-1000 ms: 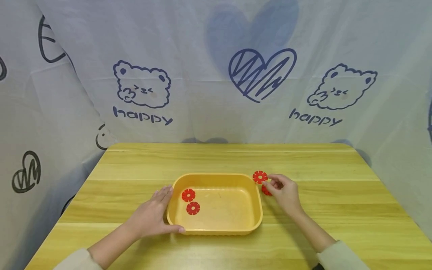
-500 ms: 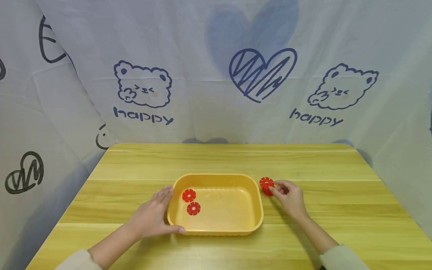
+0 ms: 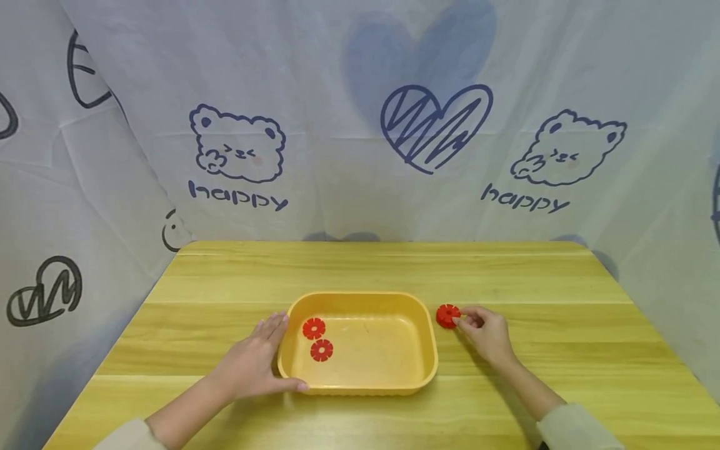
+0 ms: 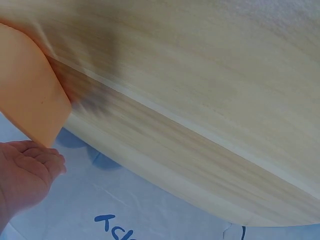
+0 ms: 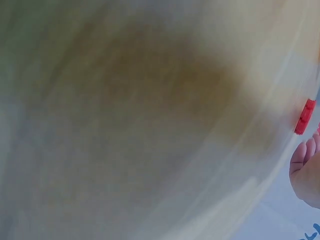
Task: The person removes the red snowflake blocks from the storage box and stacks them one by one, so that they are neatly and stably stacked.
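My right hand [image 3: 487, 334] pinches a red notched plastic disc [image 3: 449, 314] between thumb and fingers, just right of the yellow tray [image 3: 360, 389]. The disc lies flat over a second red disc, and the two overlap like a small stack, most of the lower one hidden. In the right wrist view, a thick red stack [image 5: 305, 117] shows beside my fingertips. My left hand [image 3: 255, 359] rests against the tray's left end, fingers extended along the outer wall and thumb along the front. Inside the tray, at the left, lie two red discs, one farther back [image 3: 314, 329] and one nearer [image 3: 322, 350].
The wooden table [image 3: 394, 425] extends around the tray on all sides. Behind it hangs a pale curtain [image 3: 337, 156] printed with bears and hearts, and more cloth hangs at the left and right.
My right hand has moved right and slightly toward me, bringing its disc from the tray's back right corner onto the other red disc. The left hand and tray have stayed put.
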Demonstrator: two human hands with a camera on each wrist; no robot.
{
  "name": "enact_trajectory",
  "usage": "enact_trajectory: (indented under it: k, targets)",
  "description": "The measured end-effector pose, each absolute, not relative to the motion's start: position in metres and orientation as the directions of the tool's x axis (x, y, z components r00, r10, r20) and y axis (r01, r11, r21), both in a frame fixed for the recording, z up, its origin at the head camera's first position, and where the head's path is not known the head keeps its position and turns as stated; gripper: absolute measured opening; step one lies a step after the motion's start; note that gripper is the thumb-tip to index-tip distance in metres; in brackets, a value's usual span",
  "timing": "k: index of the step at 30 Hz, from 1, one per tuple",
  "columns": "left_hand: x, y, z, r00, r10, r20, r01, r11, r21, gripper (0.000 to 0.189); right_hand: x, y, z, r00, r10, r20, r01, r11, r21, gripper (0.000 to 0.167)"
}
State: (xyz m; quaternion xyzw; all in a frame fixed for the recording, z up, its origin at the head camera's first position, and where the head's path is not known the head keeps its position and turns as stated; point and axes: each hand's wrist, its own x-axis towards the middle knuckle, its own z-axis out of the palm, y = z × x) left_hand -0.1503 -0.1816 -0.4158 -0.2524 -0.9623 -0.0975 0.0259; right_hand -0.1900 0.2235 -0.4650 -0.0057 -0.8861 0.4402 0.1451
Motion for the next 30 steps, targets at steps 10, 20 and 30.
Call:
enact_trajectory:
  k: [10,20,30]
  targets:
    - [-0.1497,-0.1821,-0.4168,-0.874,0.474,0.101,0.485,0.856,0.18,0.119,-0.1952,0.2248,-0.4689,-0.97,0.122,0.211,-0.089,0.63,-0.771,0.018]
    - [-0.1501,-0.1829,-0.4207,-0.872,0.475,0.119,0.489,0.857,0.165,0.121,-0.1961,0.2244,-0.4707,-0.976,0.098,0.196,-0.088,0.646,-0.758,0.019]
    - [-0.1511,-0.1816,-0.4195,-0.869,0.484,0.105,0.495,0.854,0.159,0.12,-0.1971,0.2254,-0.4741,-0.979,0.097,0.177,-0.071,0.657,-0.75,0.021]
